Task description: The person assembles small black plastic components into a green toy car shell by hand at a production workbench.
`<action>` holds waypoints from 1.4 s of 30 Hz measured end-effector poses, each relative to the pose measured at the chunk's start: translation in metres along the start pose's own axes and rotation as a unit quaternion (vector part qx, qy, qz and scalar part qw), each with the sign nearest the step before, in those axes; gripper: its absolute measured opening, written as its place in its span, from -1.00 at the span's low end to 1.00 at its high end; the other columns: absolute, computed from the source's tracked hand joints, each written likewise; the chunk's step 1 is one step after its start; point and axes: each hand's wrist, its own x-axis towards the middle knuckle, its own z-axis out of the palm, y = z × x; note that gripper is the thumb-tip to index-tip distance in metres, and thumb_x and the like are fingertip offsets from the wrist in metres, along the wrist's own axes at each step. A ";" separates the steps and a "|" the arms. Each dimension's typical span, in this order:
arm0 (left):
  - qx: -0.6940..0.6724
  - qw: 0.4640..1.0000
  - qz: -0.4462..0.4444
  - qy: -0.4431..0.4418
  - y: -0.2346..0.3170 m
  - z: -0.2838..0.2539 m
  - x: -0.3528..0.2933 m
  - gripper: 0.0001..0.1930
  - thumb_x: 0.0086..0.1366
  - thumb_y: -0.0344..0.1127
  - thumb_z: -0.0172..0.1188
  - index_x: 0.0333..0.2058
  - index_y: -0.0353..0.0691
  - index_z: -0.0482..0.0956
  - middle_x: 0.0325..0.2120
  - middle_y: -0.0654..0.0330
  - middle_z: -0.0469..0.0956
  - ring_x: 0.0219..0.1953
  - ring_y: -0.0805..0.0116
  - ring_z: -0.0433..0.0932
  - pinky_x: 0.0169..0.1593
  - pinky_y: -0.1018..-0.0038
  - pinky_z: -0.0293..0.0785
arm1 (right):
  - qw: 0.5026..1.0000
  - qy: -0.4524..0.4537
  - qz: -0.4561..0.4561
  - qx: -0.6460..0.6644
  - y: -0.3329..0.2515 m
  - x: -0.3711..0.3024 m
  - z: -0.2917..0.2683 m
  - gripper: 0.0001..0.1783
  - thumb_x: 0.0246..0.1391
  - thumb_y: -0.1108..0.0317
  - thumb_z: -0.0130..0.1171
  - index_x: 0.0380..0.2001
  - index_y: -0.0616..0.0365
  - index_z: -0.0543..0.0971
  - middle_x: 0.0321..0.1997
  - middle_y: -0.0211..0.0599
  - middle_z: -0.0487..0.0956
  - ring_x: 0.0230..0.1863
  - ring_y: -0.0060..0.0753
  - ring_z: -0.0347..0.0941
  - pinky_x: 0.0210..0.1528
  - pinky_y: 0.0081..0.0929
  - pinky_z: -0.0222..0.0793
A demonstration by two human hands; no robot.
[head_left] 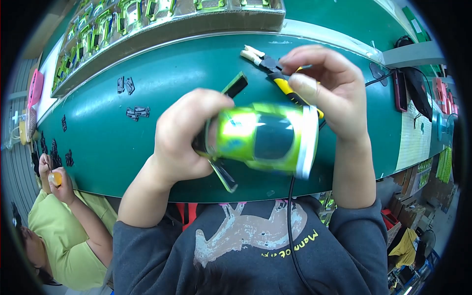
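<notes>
A shiny green toy car body (236, 157) with a dark window panel and a white end is smeared by motion above the bench. My left hand (184, 132) is closed around its left end. Dark green-edged strips (236, 84) stick out beside that hand, above and below. Pliers (282, 84) with yellow-and-black handles and cream-wrapped jaws lie just beyond the car body. Over their handles is my right hand (334, 83), thumb and forefinger curled but apart; whether it touches the pliers is unclear.
A cardboard tray (196, 27) of green car parts stands at the far left. Small black parts (137, 113) lie on the green bench (98, 162). A black cable (291, 211) runs down past my front. At left, another person's hands (56, 179) hold an orange-tipped thing.
</notes>
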 end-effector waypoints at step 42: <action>0.027 0.995 0.078 -0.063 -0.001 0.015 -0.005 -0.03 -0.25 -0.62 0.30 0.28 -0.29 0.20 -0.47 0.15 0.49 -0.48 0.17 0.48 -0.38 0.33 0.39 | 0.954 -0.138 -0.157 -0.215 -0.007 -0.005 0.020 -0.87 -0.21 0.57 0.34 -0.49 0.21 0.61 -0.48 -0.23 0.60 -0.43 -0.21 0.56 -0.32 -0.40 0.47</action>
